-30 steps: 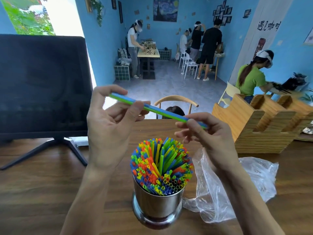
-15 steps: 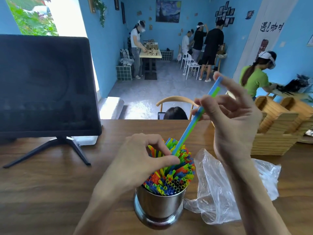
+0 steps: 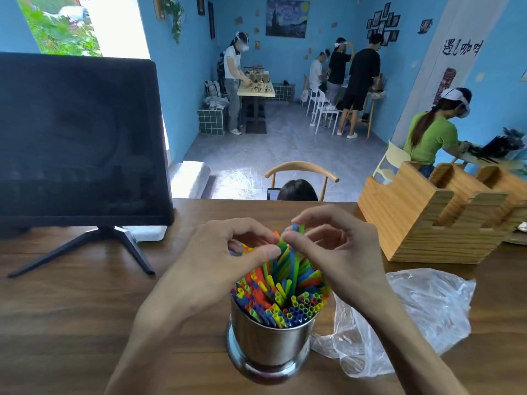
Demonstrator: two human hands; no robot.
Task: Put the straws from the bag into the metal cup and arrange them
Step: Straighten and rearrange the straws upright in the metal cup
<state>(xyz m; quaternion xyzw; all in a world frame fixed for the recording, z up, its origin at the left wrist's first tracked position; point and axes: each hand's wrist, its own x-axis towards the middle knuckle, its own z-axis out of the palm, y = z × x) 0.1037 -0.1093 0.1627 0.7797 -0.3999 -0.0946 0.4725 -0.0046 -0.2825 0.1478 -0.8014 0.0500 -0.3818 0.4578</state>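
The wooden table (image 3: pixel 71 323) carries everything; the landmark is the metal cup (image 3: pixel 269 342), which stands at its near middle. Behind and left of the cup is a dark screen (image 3: pixel 79 138); behind and right, a wooden holder (image 3: pixel 427 220); just right of the cup lies the plastic bag (image 3: pixel 413 315), crumpled and, it seems, empty. The straws (image 3: pixel 281 295) fill the cup tightly. Above the cup the left hand (image 3: pixel 225 260) pinches narrow among the straw tops; the right hand (image 3: pixel 339 252) pinches the top of a blue and a green straw (image 3: pixel 296 228) that stand higher. Straws are light, smooth and easily crushed; I judge a soft hold near the top is best, pushing straight down.
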